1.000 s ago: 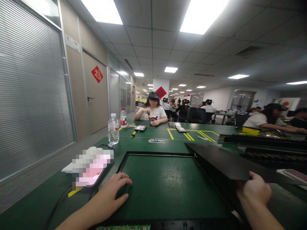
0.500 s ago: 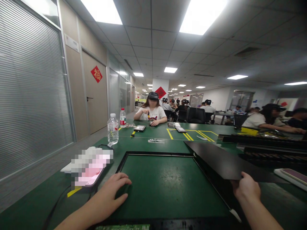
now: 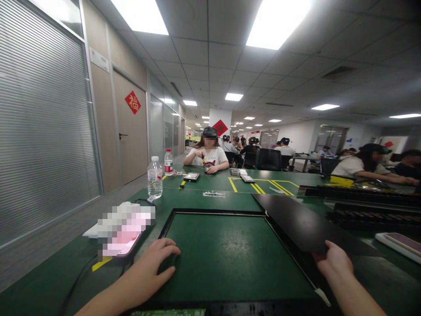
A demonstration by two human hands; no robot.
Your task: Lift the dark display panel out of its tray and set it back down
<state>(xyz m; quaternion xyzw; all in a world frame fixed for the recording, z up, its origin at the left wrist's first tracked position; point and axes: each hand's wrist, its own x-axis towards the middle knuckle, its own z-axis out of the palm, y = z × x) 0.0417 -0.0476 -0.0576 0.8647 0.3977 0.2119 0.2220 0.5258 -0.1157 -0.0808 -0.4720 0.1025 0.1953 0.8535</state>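
A black rectangular frame lies flat on the green table in front of me. My left hand rests on the frame's left side, fingers curled down against it. My right hand grips the near edge of a flat black panel, which hangs tilted over the frame's right side.
A phone on white things lies left of the frame, with a cable running toward me. A water bottle stands behind it. Black trays and a pink-topped device lie to the right. Several people sit at tables farther back.
My right hand has drawn the black panel left and lowered it toward the frame. The left hand has stayed in place.
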